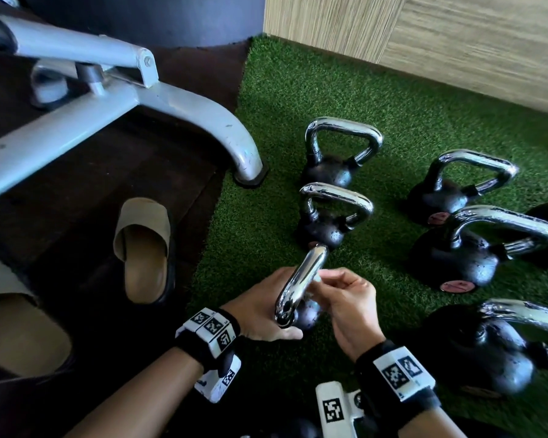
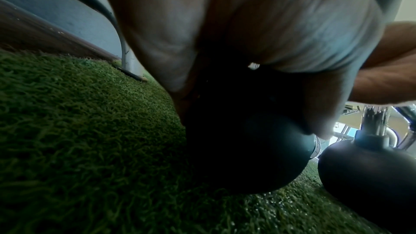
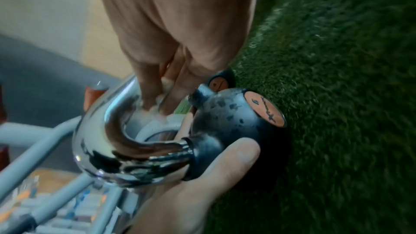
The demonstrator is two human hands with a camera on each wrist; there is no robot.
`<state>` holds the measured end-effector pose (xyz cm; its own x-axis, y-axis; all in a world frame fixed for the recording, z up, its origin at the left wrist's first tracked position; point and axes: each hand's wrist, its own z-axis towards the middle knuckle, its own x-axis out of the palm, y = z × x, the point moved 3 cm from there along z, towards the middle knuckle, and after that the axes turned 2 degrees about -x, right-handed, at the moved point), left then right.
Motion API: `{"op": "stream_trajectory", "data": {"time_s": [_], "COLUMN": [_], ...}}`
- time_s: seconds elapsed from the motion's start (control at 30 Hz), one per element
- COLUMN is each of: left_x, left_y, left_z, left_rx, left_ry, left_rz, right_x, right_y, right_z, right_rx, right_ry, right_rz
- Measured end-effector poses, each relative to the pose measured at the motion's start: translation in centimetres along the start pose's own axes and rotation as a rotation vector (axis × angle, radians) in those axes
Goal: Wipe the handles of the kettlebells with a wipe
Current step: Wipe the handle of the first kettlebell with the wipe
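Note:
A small black kettlebell (image 1: 307, 315) with a chrome handle (image 1: 306, 276) is tipped over on the green turf. My left hand (image 1: 263, 314) cups its ball from below, and the thumb (image 3: 227, 161) lies on the ball (image 3: 227, 113). My right hand (image 1: 345, 298) reaches into the handle loop. Its fingers pinch a small white wipe (image 3: 163, 86) against the inner side of the handle (image 3: 101, 131). In the left wrist view the dark ball (image 2: 247, 149) sits under my palm, and most of the wipe is hidden by fingers.
Several more chrome-handled kettlebells stand on the turf (image 1: 298, 90): two just beyond my hands (image 1: 329, 213) (image 1: 339, 153) and others to the right (image 1: 475, 248). A grey bench frame (image 1: 140, 102) and a tan slipper (image 1: 146, 248) lie to the left. A wood-panel wall (image 1: 424, 36) closes the far side.

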<state>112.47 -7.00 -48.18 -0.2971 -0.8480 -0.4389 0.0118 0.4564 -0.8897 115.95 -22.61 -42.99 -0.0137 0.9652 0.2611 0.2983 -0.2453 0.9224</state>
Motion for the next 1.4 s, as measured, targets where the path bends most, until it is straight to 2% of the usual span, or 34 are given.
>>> {"op": "stream_trajectory", "data": {"time_s": [0.1,0.2,0.27,0.37,0.43,0.8,0.9,0.97,1.0,1.07,1.13,1.2,1.27,1.4], "left_x": [-0.1,-0.1,0.0,0.1,0.1,0.6,0.2,0.0,-0.1,-0.3,-0.3,-0.3,-0.2,0.3], "left_y": [0.1,0.2,0.1,-0.1,-0.3,-0.3,-1.0,-1.4,-1.7,-2.2,-2.5,-2.1,-1.8,-2.1], "left_z": [-0.2,-0.4,-0.6,-0.6,-0.5,-0.5,-1.2,-1.8,-2.1,-2.3,-2.5,-2.8,-3.1,-3.3], "left_rx": [-0.032,-0.032,-0.017,-0.003,0.013,0.002,-0.015,-0.051,-0.064,-0.076,-0.094,-0.106,-0.072,0.007], "left_ry": [0.000,-0.002,-0.021,-0.063,-0.079,-0.055,-0.055,-0.063,-0.070,-0.089,-0.095,-0.103,-0.152,-0.234], "left_rz": [-0.006,-0.002,-0.001,0.010,0.022,0.057,0.146,0.204,0.232,0.292,0.359,0.439,0.534,0.609], "right_x": [-0.3,-0.2,-0.3,-0.2,0.1,0.7,0.1,-0.6,-0.5,0.4,1.5,2.2,2.4,1.9], "right_y": [1.1,1.5,1.5,1.4,1.6,2.3,3.2,5.0,6.1,7.9,8.5,8.8,9.3,10.1], "right_z": [0.9,0.8,1.0,1.4,1.6,1.3,1.2,1.3,1.4,2.2,3.1,3.5,3.4,2.5], "right_rx": [-0.095,-0.151,-0.192,-0.195,-0.167,-0.134,-0.155,-0.304,-0.414,-0.581,-0.566,-0.546,-0.527,-0.521], "right_ry": [-0.079,-0.095,-0.171,-0.325,-0.368,-0.288,-0.232,-0.196,-0.136,0.096,0.385,0.541,0.594,0.573], "right_rz": [-0.136,-0.283,-0.428,-0.565,-0.609,-0.932,-0.957,-0.967,-1.019,-1.153,-1.248,-1.363,-1.451,-1.487]}}
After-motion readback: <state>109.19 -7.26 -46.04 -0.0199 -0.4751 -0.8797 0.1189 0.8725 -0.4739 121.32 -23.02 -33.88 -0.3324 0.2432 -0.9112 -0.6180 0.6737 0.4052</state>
